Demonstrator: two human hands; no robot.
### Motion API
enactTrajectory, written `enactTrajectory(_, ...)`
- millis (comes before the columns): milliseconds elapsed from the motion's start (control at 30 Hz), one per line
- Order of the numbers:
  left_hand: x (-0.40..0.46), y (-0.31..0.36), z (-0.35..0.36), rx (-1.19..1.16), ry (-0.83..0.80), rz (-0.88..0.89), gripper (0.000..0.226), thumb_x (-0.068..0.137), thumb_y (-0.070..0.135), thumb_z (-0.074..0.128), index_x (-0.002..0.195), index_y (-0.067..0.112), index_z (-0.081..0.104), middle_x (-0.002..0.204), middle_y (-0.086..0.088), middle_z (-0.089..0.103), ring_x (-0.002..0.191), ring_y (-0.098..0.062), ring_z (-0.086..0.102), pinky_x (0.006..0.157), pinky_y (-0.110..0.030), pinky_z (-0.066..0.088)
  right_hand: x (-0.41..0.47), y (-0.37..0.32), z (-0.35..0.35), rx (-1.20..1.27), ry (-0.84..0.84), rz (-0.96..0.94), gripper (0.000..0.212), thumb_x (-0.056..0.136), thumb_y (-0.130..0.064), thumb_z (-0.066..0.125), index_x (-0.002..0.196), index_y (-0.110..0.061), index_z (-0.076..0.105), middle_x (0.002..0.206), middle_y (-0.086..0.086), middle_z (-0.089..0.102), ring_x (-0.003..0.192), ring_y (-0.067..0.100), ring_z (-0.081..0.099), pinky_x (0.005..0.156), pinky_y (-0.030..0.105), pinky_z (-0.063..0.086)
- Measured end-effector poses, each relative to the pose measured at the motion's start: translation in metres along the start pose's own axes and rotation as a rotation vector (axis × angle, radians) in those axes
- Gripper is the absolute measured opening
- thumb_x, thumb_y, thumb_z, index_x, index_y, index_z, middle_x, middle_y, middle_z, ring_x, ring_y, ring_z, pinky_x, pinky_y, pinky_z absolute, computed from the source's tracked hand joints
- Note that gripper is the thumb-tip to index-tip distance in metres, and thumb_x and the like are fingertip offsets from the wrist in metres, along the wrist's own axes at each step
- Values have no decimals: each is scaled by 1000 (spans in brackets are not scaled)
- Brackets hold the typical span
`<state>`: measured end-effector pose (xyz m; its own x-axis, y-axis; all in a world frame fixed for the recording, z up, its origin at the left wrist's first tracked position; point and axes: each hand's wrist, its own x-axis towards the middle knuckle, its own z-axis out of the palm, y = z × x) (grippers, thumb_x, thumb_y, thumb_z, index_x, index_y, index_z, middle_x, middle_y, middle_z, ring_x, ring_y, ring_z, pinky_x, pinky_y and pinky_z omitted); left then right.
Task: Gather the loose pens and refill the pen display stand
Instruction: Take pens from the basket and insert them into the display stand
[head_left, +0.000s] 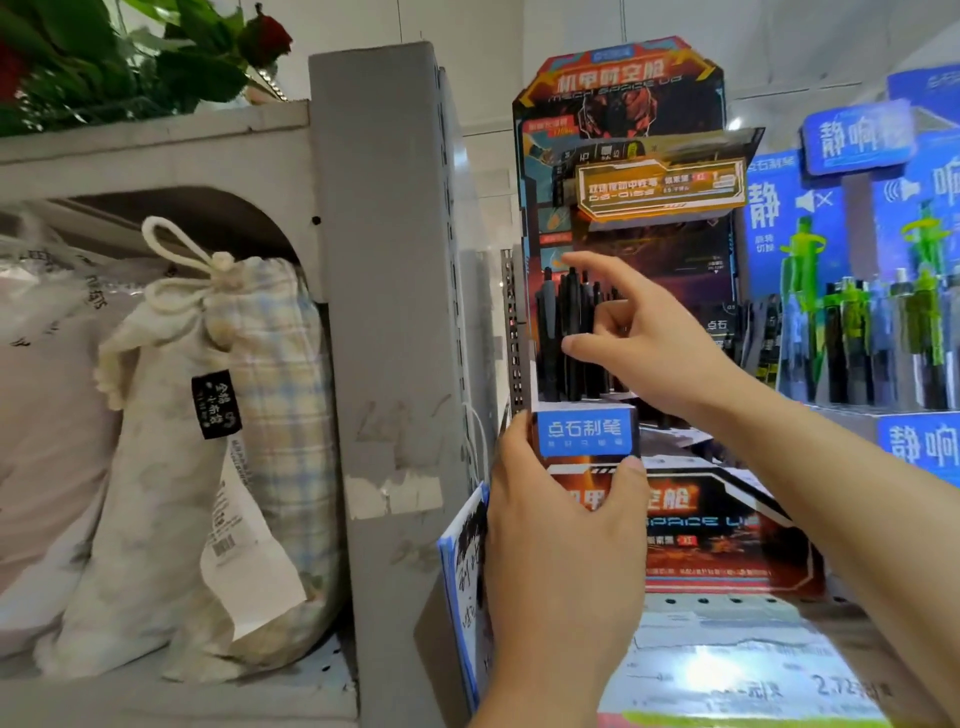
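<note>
Evidently mid-refill, the left hand gripped the blue-labelled front of the pen display stand, steadying it. The right hand, fingers spread and holding nothing, hovered at the upright black pens; straightening them looked next.

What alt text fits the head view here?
A person's left hand grips a small blue-labelled box of black pens at a pen display stand, while the right hand reaches among the pens. A drawstring cloth bag sits on the left.
</note>
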<state>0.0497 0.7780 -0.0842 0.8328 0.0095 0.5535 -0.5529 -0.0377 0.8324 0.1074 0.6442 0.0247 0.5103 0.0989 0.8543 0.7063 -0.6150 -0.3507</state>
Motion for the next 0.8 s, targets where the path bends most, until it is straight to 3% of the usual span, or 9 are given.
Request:
enactTrajectory(233,-1,3,0,146,40,52,68,68,64,53,132,50,33,122,16,58,109,-15,64,86,-43,58,-20,2,0,52,-80,33,74,92,-12,70,151,-41,36,59,-11,55,55,1,51,63,15,48)
enactTrajectory(333,0,5,2,215,79,77,71,70,61,51,137,43,33,127,14,55,113,-13,59,91,-45,54,-33,3,-8,79,0,90,72,92,-15,70,149,-44,37,65,-8,58,59,4,55,63,22,50)
enactTrajectory(467,-5,10,4,304,101,56,94,74,64,46,155,36,6,157,8,34,139,-19,40,107,-47,43,-68,-2,-28,53,78,176,68,92,-16,69,147,-45,40,78,-8,63,65,5,59,68,28,50)
enactTrajectory(533,-9,15,5,320,117,60,93,83,59,51,156,36,-1,162,3,27,144,-22,35,110,-46,41,-90,-8,-44,76,76,220,64,92,-15,69,145,-42,45,83,-9,63,72,6,61,71,34,53)
enactTrajectory(633,-18,21,7,356,167,85,88,93,41,60,159,30,2,167,6,13,150,-20,20,115,-42,30,-127,-18,-82,124,60,262,55,92,-12,71,134,-43,54,88,-10,64,82,11,64,82,44,55)
enactTrajectory(700,-35,21,11,345,215,107,85,95,35,61,159,27,7,166,9,11,151,-16,15,119,-41,24,-156,-24,-116,109,36,255,54,89,-13,73,123,-51,57,89,-13,66,86,10,66,84,42,56)
enactTrajectory(800,-78,30,41,230,289,252,67,94,27,64,153,25,32,160,6,29,146,-12,27,119,-36,26,-202,-28,-180,64,10,278,58,85,-15,76,122,-55,56,93,-16,68,91,8,69,89,37,54)
